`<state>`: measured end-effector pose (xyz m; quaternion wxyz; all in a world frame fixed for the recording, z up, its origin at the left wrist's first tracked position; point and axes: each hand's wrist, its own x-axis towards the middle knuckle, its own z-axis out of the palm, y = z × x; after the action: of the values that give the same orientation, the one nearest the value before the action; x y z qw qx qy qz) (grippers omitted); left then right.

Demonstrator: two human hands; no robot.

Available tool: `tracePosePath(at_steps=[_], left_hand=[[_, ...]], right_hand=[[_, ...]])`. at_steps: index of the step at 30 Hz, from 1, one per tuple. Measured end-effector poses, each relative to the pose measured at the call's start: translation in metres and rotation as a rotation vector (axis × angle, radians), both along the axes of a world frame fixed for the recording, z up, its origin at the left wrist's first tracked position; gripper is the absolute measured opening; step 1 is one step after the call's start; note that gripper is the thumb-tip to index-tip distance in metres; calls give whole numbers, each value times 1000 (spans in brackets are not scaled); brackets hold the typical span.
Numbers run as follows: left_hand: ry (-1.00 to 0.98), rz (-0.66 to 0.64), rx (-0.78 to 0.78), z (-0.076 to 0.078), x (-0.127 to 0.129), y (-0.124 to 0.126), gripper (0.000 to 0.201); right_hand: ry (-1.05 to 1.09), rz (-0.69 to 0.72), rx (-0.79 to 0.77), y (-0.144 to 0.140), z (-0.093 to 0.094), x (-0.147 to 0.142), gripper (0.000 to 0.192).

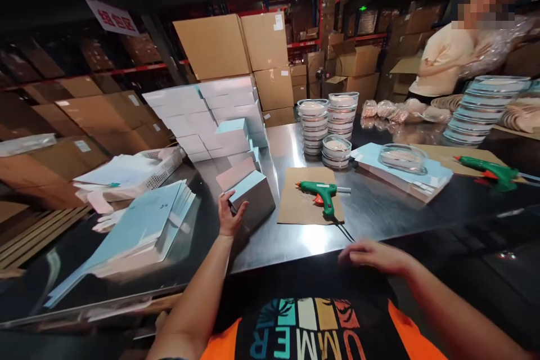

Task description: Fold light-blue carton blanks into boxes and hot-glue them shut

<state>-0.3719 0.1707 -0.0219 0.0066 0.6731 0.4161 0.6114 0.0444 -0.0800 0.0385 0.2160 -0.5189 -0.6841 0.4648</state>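
Round clear lidded dishes [313, 126] are standing in stacks near the far edge of a shiny metal worktop [379, 208], each holding something pale and flat; one single dish [403, 156] is sitting on a pile of flat blue sheets [434, 177] toward the right edge. A white mesh basket [162, 171] at the left edge is holding papers.

A small box [248, 194] with a light blue top and grey sides is sitting tilted near the middle of the worktop, its pinkish lid flap standing open. The left hand [230, 216] is touching the box's near left corner, fingers spread and curled loosely against it, not closed around it. The right hand [371, 253] is resting at the near edge of the worktop, fingers relaxed, holding nothing.

Just right of the box, a green glue gun [323, 194] is lying on a brown cardboard sheet [295, 205]. A stack of blue flat cartons [139, 230] is lying to the box's left. White and blue boxes [211, 115] are piling up behind it. Another person [447, 56] is standing at the far right corner.
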Motion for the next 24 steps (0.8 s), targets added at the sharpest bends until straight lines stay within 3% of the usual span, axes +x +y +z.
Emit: tracePosePath(at_steps=[2,4,7,11,15,20,24], left_hand=[[5,-9,-19,4,0,-2,71],[9,-23,-38,6,-1,-3,72],[4,-44,-60,6,-1,-4,75],[-19,-69,-71,3,0,-2,75],[-41,-95,-65,0,1,0,74],[-63,-150,-65,1,0,3,69],[-114,-165,-83,6,-1,7,62]], right_hand=[[-125,-267,65,23,15,3,69],[-246,-489,155,57,24,-3,62],[-397,-617,167,109,21,-22,45],[-520,-676,102,150,1,-41,44],[-530,-735,101,162,-7,-36,38],[-354,-774,260,153,-4,-25,19],[-228,-907,498,133,-6,-29,51]])
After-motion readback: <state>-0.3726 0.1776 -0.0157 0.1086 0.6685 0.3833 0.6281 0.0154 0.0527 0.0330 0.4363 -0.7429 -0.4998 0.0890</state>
